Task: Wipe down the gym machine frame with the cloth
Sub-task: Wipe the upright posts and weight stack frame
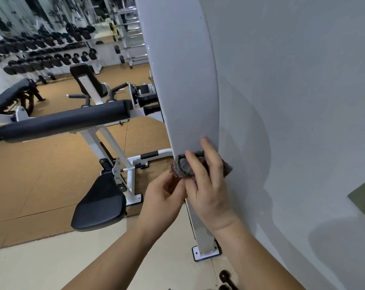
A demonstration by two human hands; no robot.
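Observation:
The gym machine frame (185,80) is a wide white upright panel running from the top of the view down to a bolted foot on the floor. A grey fuzzy cloth (182,167) with a reddish patch lies folded against the frame at mid height. My right hand (206,185) lies over the cloth with straight fingers pressing it onto the panel, fingertips touching the white surface. My left hand (162,197) pinches the cloth's lower left corner between thumb and fingers. Part of the cloth is hidden under my right hand.
A grey wall (292,101) stands close on the right of the frame. To the left are a black padded seat (98,204), a long black roller pad (66,120) and white machine tubing. Dumbbell racks (43,51) line the back. A black object (225,278) lies on the floor.

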